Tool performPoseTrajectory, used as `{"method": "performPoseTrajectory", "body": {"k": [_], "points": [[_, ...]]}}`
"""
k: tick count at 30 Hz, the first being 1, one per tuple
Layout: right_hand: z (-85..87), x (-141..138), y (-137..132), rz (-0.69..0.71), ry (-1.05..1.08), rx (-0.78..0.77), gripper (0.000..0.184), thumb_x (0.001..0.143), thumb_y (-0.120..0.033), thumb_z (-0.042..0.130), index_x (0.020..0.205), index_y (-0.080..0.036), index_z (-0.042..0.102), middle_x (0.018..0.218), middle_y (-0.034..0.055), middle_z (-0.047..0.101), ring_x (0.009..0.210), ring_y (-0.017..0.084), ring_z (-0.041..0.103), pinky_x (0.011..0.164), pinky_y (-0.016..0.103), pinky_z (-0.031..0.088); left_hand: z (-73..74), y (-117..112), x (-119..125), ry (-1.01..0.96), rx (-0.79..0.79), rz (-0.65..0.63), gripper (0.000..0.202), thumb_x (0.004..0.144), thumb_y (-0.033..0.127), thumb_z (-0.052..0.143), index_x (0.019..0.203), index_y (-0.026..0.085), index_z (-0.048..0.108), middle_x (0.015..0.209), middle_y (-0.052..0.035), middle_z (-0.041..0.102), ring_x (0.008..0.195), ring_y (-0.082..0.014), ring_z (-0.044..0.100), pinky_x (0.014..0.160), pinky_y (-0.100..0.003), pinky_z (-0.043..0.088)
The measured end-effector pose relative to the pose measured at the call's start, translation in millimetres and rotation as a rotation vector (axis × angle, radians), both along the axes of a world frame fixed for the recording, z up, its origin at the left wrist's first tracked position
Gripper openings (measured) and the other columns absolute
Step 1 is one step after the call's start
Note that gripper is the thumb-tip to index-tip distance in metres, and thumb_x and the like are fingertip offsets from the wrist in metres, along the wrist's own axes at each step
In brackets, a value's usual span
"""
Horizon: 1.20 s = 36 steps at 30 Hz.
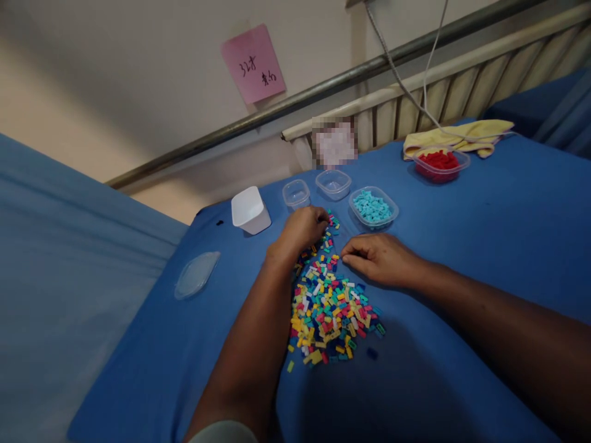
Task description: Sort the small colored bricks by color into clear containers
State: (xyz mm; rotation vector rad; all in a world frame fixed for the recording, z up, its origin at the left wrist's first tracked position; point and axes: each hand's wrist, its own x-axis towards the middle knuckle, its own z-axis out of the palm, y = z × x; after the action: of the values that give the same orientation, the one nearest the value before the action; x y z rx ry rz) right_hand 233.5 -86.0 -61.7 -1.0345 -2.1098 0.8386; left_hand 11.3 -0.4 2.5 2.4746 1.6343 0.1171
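A loose pile of small mixed-colour plastic building bricks (327,314) spreads over the blue cloth and narrows toward the far side. My left hand (302,229) reaches over the far end of this pile, its fingers curled down at the bricks; what they hold, if anything, is hidden. My right hand (381,258) rests on the cloth just right of the pile, thumb and fingers drawn together near a few bricks. Whether something small sits in that pinch does not show. Beyond the right hand stands a clear tub of turquoise bricks (372,207).
Two clear tubs (296,193) (333,184) and a white container (250,210) line the far side. A clear lid (197,275) lies left. Back right are a tub of red pieces (438,166) and a yellow cloth (462,135). A white cable (401,86) hangs by the radiator (452,101).
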Motion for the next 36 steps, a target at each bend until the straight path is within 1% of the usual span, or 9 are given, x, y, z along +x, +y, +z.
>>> {"method": "performPoseTrajectory", "body": {"k": [4, 11, 14, 19, 24, 27, 29, 32, 36], "points": [[1.9, 0.0, -0.8, 0.002, -0.012, 0.014, 0.014, 0.103, -0.029, 0.069, 0.102, -0.025, 0.082, 0.097, 0.0010, 0.085, 0.084, 0.020, 0.075, 0.073, 0.032, 0.048, -4.4, -1.2, 4.7, 0.073, -0.015, -0.011, 0.029, 0.100, 0.019, 0.062, 0.119, 0.020, 0.084, 0.116, -0.0081, 0.084, 0.104, -0.0288, 0.077, 0.086, -0.035, 0.055], [3.2, 0.0, -1.3, 0.000, -0.017, 0.036, 0.014, 0.103, -0.030, 0.069, 0.105, -0.025, 0.082, 0.097, 0.0008, 0.085, 0.084, 0.019, 0.075, 0.074, 0.031, 0.047, 2.1, -6.5, 9.7, 0.151, -0.045, -0.032, 0.036, 0.098, 0.016, 0.058, 0.125, 0.019, 0.083, 0.125, -0.0095, 0.082, 0.111, -0.0281, 0.076, 0.092, -0.033, 0.054], [2.6, 0.5, -1.3, 0.002, -0.015, 0.040, 0.015, 0.103, -0.030, 0.069, 0.105, -0.025, 0.083, 0.099, 0.0009, 0.085, 0.084, 0.020, 0.075, 0.074, 0.032, 0.048, 4.4, -7.7, 8.7, 0.143, -0.055, -0.039, 0.037, 0.097, 0.014, 0.058, 0.123, 0.020, 0.083, 0.121, -0.0097, 0.082, 0.106, -0.0270, 0.076, 0.088, -0.033, 0.054], [1.4, 1.4, -1.1, 0.010, -0.017, 0.036, 0.016, 0.103, -0.030, 0.068, 0.106, -0.026, 0.083, 0.101, 0.0020, 0.085, 0.087, 0.021, 0.076, 0.076, 0.033, 0.050, 7.2, -3.0, -5.9, 0.051, -0.052, 0.010, 0.024, 0.093, 0.015, 0.060, 0.106, 0.018, 0.080, 0.102, -0.0086, 0.081, 0.084, -0.0232, 0.070, 0.071, -0.031, 0.047], [-0.5, 1.6, -0.6, 0.015, -0.017, 0.041, 0.016, 0.104, -0.031, 0.068, 0.108, -0.026, 0.083, 0.101, 0.0022, 0.085, 0.086, 0.020, 0.076, 0.076, 0.033, 0.050, 7.9, 2.1, -24.1, 0.000, -0.010, 0.073, 0.018, 0.094, 0.017, 0.061, 0.105, 0.018, 0.076, 0.097, -0.0069, 0.079, 0.084, -0.0227, 0.068, 0.072, -0.032, 0.043], [-0.6, 1.7, -0.9, 0.012, -0.023, 0.037, 0.016, 0.104, -0.031, 0.068, 0.107, -0.026, 0.083, 0.098, 0.0021, 0.084, 0.084, 0.020, 0.075, 0.074, 0.033, 0.048, 6.6, 3.4, -29.5, -0.010, -0.021, 0.072, 0.016, 0.093, 0.016, 0.060, 0.101, 0.019, 0.074, 0.092, -0.0055, 0.077, 0.079, -0.0214, 0.065, 0.068, -0.032, 0.041], [-0.1, 1.8, -1.1, 0.008, -0.031, 0.027, 0.016, 0.104, -0.030, 0.068, 0.107, -0.027, 0.083, 0.098, 0.0020, 0.084, 0.084, 0.020, 0.075, 0.074, 0.034, 0.048, 5.3, 4.1, -31.1, -0.041, -0.027, 0.060, 0.016, 0.092, 0.016, 0.060, 0.099, 0.018, 0.074, 0.090, -0.0049, 0.077, 0.076, -0.0207, 0.064, 0.067, -0.033, 0.040], [0.8, 1.7, -1.1, 0.010, -0.032, 0.015, 0.016, 0.103, -0.030, 0.068, 0.106, -0.027, 0.083, 0.099, 0.0023, 0.085, 0.084, 0.021, 0.075, 0.074, 0.034, 0.049, 5.6, 4.0, -29.6, -0.138, -0.028, 0.081, 0.021, 0.092, 0.016, 0.059, 0.103, 0.017, 0.076, 0.089, -0.0042, 0.076, 0.076, -0.0199, 0.064, 0.069, -0.032, 0.043], [2.0, 1.4, -0.6, 0.012, -0.023, 0.019, 0.016, 0.103, -0.030, 0.068, 0.105, -0.027, 0.083, 0.100, 0.0022, 0.085, 0.085, 0.021, 0.075, 0.075, 0.034, 0.049, 14.3, -1.6, -14.7, -0.406, -0.102, 0.098, 0.027, 0.095, 0.015, 0.055, 0.110, 0.015, 0.078, 0.083, -0.0015, 0.074, 0.071, -0.0162, 0.064, 0.067, -0.029, 0.047]]}}
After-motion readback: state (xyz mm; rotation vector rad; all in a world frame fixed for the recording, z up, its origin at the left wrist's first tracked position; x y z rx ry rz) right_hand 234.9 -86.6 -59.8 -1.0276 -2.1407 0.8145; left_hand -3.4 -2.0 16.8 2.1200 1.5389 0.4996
